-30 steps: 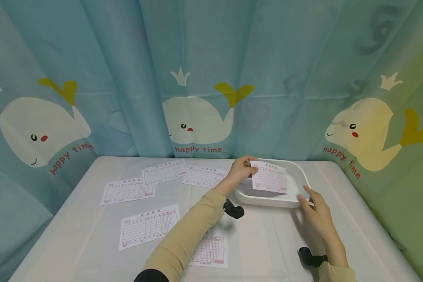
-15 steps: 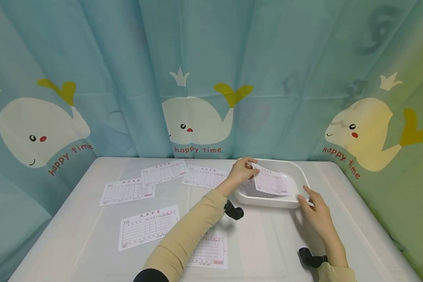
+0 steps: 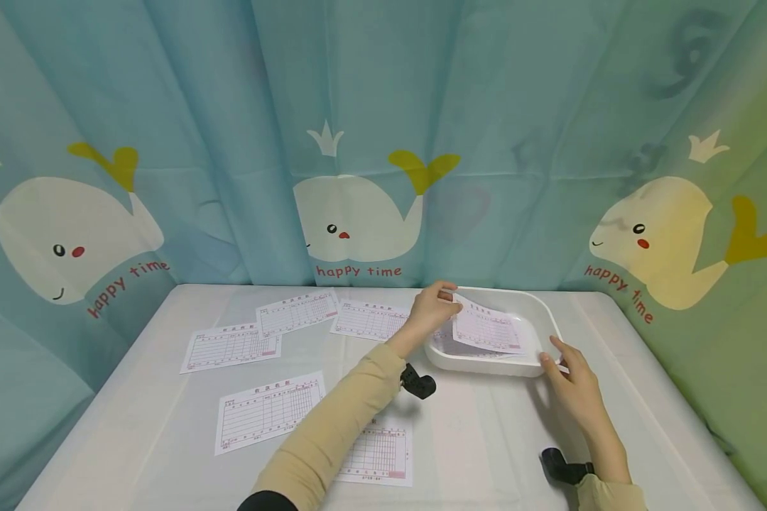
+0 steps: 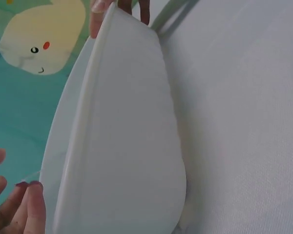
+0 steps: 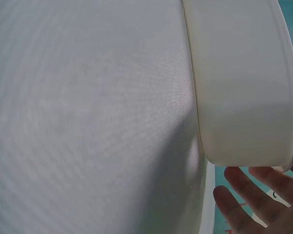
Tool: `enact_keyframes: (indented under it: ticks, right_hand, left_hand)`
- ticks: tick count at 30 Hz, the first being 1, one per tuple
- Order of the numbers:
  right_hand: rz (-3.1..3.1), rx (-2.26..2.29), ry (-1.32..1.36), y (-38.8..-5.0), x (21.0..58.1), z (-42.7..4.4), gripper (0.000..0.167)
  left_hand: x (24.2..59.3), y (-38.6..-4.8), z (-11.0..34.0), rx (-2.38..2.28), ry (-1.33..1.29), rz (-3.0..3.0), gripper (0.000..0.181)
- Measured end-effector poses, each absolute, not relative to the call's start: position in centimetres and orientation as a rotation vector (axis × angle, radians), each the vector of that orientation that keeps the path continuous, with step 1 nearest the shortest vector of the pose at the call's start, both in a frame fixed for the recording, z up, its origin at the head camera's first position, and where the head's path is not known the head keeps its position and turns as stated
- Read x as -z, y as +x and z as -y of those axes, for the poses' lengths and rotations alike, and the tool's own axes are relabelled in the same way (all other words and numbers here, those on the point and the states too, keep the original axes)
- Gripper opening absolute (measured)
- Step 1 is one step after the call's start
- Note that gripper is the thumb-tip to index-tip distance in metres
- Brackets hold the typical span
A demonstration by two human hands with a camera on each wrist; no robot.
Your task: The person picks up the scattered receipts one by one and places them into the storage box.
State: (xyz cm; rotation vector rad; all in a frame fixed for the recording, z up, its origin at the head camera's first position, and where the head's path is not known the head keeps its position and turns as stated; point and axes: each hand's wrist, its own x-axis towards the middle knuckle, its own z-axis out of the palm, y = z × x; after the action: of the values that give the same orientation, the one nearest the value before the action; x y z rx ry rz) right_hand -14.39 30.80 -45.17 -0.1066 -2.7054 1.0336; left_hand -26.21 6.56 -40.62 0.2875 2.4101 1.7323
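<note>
In the head view, my left hand (image 3: 427, 312) pinches the upper left edge of a receipt slip (image 3: 488, 330) printed with a red ruled grid. The slip slants inside a white tray (image 3: 479, 366) with rounded corners, above other paper lying in it. The left wrist view shows the fingertips (image 4: 35, 195) just beyond the tray's rim, with a thin paper edge at them. My right hand (image 3: 575, 380) holds the tray's near right corner. In the right wrist view its fingers (image 5: 241, 180) lie against the tray's end wall, with the thumb at the rim.
Several more receipt slips lie on the white table to the left, such as one receipt slip (image 3: 270, 411) at the front. My left forearm partly covers another receipt slip (image 3: 383, 454). A blue curtain (image 3: 371, 85) with printed whales hangs behind the table.
My left hand first lowered the receipt slip further into the tray, then shifted slightly left with it. The right hand and the tray have stayed in place.
</note>
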Motion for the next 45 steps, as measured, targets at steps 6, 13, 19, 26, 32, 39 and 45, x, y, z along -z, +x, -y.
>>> enact_keyframes:
  ticks: [6,13,19,26,32,39,45]
  right_hand:
    - [2.712,-1.036,-0.110,-14.5,45.2,-30.8,0.056]
    - [2.703,-1.037,-0.100,-14.5,45.2,-30.9,0.055]
    - [2.706,-1.043,-0.106,-14.5,45.2,-30.9,0.056]
    - [2.710,-1.055,-0.099,-14.3,45.1,-30.9,0.056]
    - [2.716,-1.047,-0.106,-14.3,45.1,-30.9,0.055]
    - [2.711,-1.058,-0.120,-14.4,45.1,-30.8,0.056]
    - [2.703,-1.075,-0.122,-14.4,45.0,-30.7,0.056]
  left_hand:
    - [40.3,-26.0,-6.1,-1.744,0.298,-2.427,0.040]
    - [40.1,-25.7,-5.2,-1.754,0.310,-2.450,0.038]
    - [40.1,-25.2,-4.2,-1.807,0.347,-2.444,0.036]
    - [40.4,-24.6,-2.8,-1.802,0.405,-2.474,0.034]
    - [40.5,-23.9,-1.2,-1.774,0.465,-2.491,0.032]
    - [40.4,-23.1,0.5,-1.719,0.505,-2.497,0.031]
    - [40.3,-22.2,1.8,-1.642,0.546,-2.518,0.031]
